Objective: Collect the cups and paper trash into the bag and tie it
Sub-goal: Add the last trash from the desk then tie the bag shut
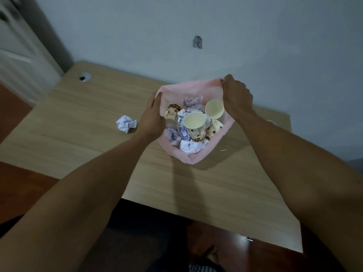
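Observation:
A pink plastic bag [188,159] stands open on the wooden table [78,134]. Inside it lie several spotted paper cups [195,124] and crumpled white paper balls [190,146]. My left hand [152,116] grips the bag's left rim. My right hand [236,95] pinches the far right rim and holds it up. One crumpled paper ball [125,123] lies on the table just left of my left hand, outside the bag.
A small round dark object [84,77] sits near the table's far left corner. The wall [196,26] rises right behind the table. The table's front edge is near my legs, with reddish floor [17,193] to the left.

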A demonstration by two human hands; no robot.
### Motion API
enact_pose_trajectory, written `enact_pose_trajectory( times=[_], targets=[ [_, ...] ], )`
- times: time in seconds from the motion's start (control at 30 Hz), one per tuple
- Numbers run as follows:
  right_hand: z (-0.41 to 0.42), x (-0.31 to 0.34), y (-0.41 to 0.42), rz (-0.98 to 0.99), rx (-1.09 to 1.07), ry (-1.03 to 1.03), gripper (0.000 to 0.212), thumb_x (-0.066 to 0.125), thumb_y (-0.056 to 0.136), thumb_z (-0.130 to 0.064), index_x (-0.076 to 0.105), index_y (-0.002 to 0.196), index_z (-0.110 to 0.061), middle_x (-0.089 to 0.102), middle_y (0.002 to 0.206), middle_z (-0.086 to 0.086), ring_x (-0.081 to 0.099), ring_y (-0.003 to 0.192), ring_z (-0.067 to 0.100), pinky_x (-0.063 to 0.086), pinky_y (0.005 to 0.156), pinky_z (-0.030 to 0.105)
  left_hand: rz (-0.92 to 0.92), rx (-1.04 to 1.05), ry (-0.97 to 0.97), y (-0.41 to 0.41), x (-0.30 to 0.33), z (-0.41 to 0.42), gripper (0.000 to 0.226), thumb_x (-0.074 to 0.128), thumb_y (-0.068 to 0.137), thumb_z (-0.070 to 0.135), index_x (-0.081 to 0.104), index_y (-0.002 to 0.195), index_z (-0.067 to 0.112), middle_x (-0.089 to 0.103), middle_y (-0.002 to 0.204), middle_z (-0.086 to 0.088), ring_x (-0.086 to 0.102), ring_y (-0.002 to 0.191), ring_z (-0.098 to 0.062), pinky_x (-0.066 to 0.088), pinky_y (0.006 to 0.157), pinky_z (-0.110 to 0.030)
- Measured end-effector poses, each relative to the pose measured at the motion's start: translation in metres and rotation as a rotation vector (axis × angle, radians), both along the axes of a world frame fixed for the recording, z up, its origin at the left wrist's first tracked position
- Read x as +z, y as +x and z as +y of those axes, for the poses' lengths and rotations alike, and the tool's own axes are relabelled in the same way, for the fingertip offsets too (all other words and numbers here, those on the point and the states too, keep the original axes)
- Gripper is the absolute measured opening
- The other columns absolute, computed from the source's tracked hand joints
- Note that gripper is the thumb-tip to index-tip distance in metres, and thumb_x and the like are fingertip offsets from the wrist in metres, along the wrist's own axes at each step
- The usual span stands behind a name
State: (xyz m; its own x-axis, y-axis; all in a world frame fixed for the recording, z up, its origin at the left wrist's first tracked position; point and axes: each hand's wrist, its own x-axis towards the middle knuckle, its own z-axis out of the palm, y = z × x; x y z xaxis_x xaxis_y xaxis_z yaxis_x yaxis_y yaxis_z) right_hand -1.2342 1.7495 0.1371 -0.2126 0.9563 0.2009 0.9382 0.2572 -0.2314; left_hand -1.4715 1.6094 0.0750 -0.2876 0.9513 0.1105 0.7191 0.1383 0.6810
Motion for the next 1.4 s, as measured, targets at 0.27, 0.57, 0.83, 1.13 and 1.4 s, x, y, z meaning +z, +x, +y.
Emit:
enact_pose_trajectory(
  times=[0.27,0.57,0.83,1.13,1.4],
  targets=[
    [0.002,-0.021,-0.051,-0.051,0.096,0.017,0.037,0.028,0.109,-0.041,0.052,0.119,-0.014,0.064,0.109,0.02,0.063,0.099,0.044,0.043,0.073,0.044,-0.022,0.082,0.173,-0.045,-0.041,-0.04,0.036,0.051,0.089,0.006,0.048,0.125,0.006,0.046,0.125,-0.008,0.051,0.103,-0.024,0.047,0.09,-0.046],
    [0.009,-0.026,-0.067,-0.1,0.13,0.054,0.038,0.028,0.109,-0.04,0.052,0.119,-0.013,0.065,0.109,0.02,0.062,0.098,0.044,0.041,0.074,0.043,0.16,0.341,-0.3,-0.104,-0.08,-0.037,0.079,0.07,0.086,0.038,0.025,0.151,0.041,0.011,0.164,-0.012,0.061,0.109,-0.048,0.05,0.086,-0.051],
    [0.015,-0.042,-0.065,-0.117,0.114,0.063,0.04,0.028,0.109,-0.041,0.055,0.117,-0.013,0.065,0.108,0.019,0.063,0.097,0.043,0.042,0.074,0.042,0.126,0.238,-0.38,-0.11,-0.101,-0.016,0.034,0.052,0.098,0.026,0.052,0.132,0.021,0.035,0.14,-0.016,0.06,0.109,-0.044,0.046,0.092,-0.049],
    [0.017,-0.035,-0.071,-0.022,0.113,-0.014,0.039,0.031,0.107,-0.039,0.057,0.115,-0.012,0.066,0.109,0.02,0.062,0.099,0.044,0.046,0.077,0.044,-0.175,0.378,0.437,-0.032,-0.023,-0.031,0.052,0.058,0.097,0.033,0.041,0.141,0.012,0.056,0.13,-0.004,0.061,0.106,-0.02,0.048,0.082,-0.029],
    [0.021,-0.029,-0.072,-0.05,0.142,-0.011,0.038,0.033,0.107,-0.04,0.057,0.119,-0.013,0.065,0.111,0.019,0.062,0.102,0.045,0.049,0.082,0.048,0.093,-0.097,0.24,0.005,-0.024,0.021,0.044,0.066,0.095,0.037,0.046,0.127,0.015,0.055,0.135,-0.01,0.057,0.116,-0.029,0.049,0.085,-0.036]
  ],
)
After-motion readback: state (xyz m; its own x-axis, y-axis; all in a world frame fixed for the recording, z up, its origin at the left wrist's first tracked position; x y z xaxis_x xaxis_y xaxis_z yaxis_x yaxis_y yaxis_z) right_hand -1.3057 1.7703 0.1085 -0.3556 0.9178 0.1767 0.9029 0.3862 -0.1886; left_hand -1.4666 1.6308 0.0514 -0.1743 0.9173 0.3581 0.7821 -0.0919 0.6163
